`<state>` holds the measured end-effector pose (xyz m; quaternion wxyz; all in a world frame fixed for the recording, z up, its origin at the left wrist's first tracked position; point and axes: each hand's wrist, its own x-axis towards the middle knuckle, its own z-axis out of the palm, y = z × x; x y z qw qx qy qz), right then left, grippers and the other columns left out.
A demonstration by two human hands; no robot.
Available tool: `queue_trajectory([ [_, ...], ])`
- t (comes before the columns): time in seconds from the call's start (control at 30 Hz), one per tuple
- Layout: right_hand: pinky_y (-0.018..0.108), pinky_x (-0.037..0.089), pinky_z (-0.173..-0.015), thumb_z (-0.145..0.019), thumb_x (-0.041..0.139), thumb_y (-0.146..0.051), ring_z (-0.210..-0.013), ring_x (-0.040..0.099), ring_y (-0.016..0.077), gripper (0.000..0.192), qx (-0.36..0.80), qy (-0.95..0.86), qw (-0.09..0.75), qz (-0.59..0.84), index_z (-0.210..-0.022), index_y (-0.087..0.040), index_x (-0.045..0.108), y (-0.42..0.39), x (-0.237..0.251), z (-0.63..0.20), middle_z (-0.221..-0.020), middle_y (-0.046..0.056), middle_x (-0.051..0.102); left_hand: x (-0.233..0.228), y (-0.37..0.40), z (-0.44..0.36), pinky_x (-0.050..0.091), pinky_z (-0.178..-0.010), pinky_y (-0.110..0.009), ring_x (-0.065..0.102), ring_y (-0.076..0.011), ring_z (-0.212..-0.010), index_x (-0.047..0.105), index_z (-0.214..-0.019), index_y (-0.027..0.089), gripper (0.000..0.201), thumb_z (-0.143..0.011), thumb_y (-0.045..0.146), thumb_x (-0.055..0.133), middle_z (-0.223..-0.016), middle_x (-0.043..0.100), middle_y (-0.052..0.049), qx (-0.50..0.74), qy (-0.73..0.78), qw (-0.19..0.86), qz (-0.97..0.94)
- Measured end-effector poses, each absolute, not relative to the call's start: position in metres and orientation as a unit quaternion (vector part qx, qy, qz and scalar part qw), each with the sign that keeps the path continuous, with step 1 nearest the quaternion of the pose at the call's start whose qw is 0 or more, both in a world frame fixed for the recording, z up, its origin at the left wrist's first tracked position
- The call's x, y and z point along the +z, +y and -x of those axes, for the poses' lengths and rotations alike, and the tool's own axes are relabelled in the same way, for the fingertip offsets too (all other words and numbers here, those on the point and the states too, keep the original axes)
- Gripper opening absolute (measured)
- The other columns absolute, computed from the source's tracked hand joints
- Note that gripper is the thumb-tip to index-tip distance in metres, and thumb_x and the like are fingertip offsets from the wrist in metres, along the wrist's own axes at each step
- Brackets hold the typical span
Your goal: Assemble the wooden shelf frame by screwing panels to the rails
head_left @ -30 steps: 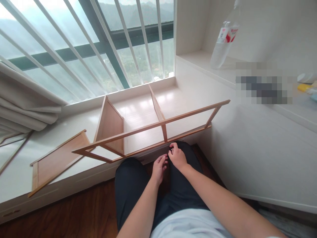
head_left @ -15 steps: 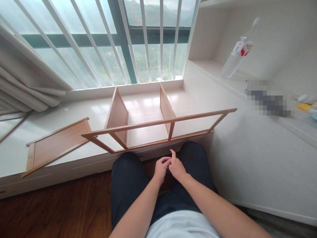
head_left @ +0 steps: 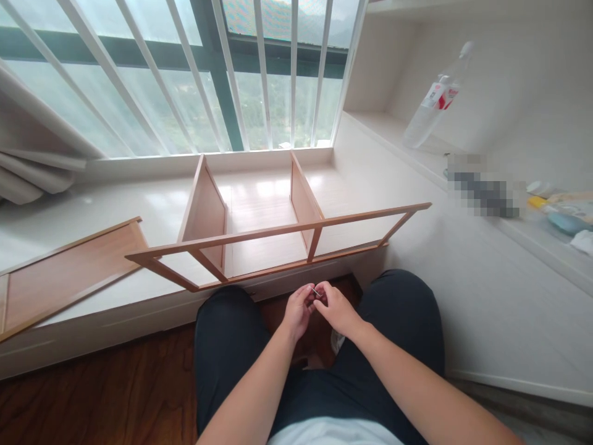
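A wide white window ledge [head_left: 115, 210] carries a half-built wooden shelf frame [head_left: 278, 232] with two upright dividers, and a loose wooden panel [head_left: 65, 278] lies flat to its left. A plastic bottle [head_left: 428, 105] leans in the right alcove. Just below the frame, over the knees, the left hand [head_left: 296, 309] and right hand [head_left: 336, 306] meet, fingertips pinching a small dark metal piece [head_left: 316, 292] between them

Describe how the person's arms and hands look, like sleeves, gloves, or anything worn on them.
Both forearms are bare, with no sleeves in view. The left hand and right hand wear no gloves, and no watch, ring or bracelet shows. Lower down appear a light top and dark trousers.
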<state>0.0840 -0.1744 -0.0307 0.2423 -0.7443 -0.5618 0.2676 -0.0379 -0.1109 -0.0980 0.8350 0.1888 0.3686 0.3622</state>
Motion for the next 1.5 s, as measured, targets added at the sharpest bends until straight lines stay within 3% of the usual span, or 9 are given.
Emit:
queue_trajectory([
  [0.13,0.031,0.047,-0.086,-0.093,0.06,-0.015,-0.092,0.063,0.0201,0.01,0.239,-0.613,0.215,0.722,-0.099,-0.02,0.066,-0.169,-0.01,-0.109,-0.094,0.005,0.071,-0.09,-0.102,0.031,0.047,-0.061,-0.023,0.063,-0.0147,-0.072,0.077,-0.094,0.016,0.034,-0.069,0.032,0.094,-0.081,0.069,-0.004,0.35,0.36,0.849,-0.164],
  [0.57,0.032,0.047,-0.091,-0.096,0.063,-0.018,-0.096,0.064,0.0197,0.007,0.22,-0.691,0.21,0.656,-0.098,-0.019,0.07,-0.151,-0.028,-0.143,-0.098,0.006,0.072,-0.081,-0.088,0.008,0.044,-0.056,-0.022,0.061,-0.014,-0.069,0.076,-0.091,0.016,0.019,-0.079,0.025,0.087,-0.081,0.068,-0.004,0.338,0.391,0.847,-0.125],
  [1.0,0.027,0.043,-0.076,-0.089,0.071,-0.019,-0.08,0.063,0.0172,0.008,0.259,-0.68,0.203,0.655,-0.082,-0.02,0.068,-0.126,-0.024,-0.159,-0.082,0.002,0.071,-0.078,-0.079,-0.007,0.046,-0.055,-0.022,0.062,-0.0142,-0.068,0.077,-0.091,0.014,0.013,-0.083,0.023,0.082,-0.083,0.071,-0.007,0.347,0.417,0.832,-0.12],
  [1.5,0.027,0.041,-0.076,-0.092,0.073,-0.024,-0.086,0.066,0.0177,0.007,0.248,-0.675,0.177,0.672,-0.086,-0.022,0.07,-0.122,-0.022,-0.155,-0.089,0.002,0.074,-0.075,-0.074,-0.005,0.046,-0.055,-0.022,0.063,-0.0131,-0.067,0.076,-0.092,0.014,0.014,-0.083,0.022,0.082,-0.083,0.07,-0.005,0.351,0.433,0.821,-0.126],
])
